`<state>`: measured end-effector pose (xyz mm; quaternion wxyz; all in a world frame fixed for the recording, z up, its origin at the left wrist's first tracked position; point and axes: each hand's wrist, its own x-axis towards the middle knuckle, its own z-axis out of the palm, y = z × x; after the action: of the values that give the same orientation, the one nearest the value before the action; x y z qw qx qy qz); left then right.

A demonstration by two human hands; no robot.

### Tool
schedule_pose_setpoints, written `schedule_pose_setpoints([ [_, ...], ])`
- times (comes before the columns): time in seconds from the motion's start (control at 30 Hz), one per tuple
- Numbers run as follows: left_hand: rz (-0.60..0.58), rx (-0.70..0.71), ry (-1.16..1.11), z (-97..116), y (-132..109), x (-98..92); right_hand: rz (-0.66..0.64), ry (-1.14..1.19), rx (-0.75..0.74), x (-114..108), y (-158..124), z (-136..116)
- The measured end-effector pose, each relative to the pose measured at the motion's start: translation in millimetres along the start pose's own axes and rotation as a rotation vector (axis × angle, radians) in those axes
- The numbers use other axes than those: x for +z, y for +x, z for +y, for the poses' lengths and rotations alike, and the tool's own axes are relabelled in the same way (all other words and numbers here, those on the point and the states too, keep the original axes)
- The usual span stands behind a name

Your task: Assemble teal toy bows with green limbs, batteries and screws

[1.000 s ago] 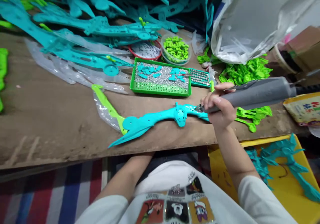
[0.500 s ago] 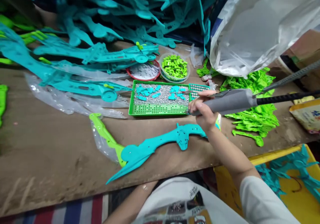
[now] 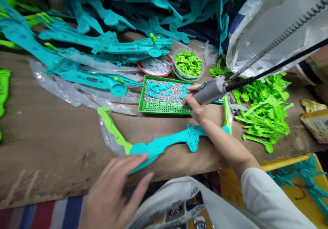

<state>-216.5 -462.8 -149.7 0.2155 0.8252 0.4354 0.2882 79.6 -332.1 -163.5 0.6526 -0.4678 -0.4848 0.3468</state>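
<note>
My right hand is wrapped round a grey power screwdriver, whose bit points left over a green tray of small screws and teal plastic pieces. Spread-fingered and holding nothing, my left hand is at the front edge of the table, its fingertips by the left end of a teal plastic bow-shaped part. Whether it touches that part, I cannot tell. Lime green arms stand out from both ends of the part, with clear plastic pieces along them.
Large teal parts are stacked at left and back. A red basket and a tub of lime pieces stand behind the tray. Lime parts pile up at right, above a yellow bin. A spring hangs above the screwdriver.
My left hand has risen from below the table edge to the bow-shaped part, open. My right hand has brought the screwdriver left and nearer the screws. The view has shifted slightly.
</note>
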Motion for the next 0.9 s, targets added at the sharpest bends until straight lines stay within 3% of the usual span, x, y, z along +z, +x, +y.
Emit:
schedule_pose_setpoints([
  [0.13,-0.055,0.044,0.162,-1,36,31.4,0.017,0.017,-0.008,-1,1,6],
  [0.27,-0.078,0.023,0.23,-11,33,43.6,0.018,0.028,-0.008,1,0,8],
  [0.4,-0.079,0.047,0.246,-16,27,45.8,0.034,0.014,0.003,3,0,8],
  [0.67,-0.027,0.032,0.236,-20,26,47.8,-0.084,-0.012,-0.004,2,5,12],
  [0.77,-0.017,-0.004,0.232,-29,22,39.8,-0.075,-0.02,-0.018,4,4,0],
  [0.9,0.003,-0.056,0.246,-37,16,31.4,-0.007,-0.005,-0.028,6,-9,-34],
])
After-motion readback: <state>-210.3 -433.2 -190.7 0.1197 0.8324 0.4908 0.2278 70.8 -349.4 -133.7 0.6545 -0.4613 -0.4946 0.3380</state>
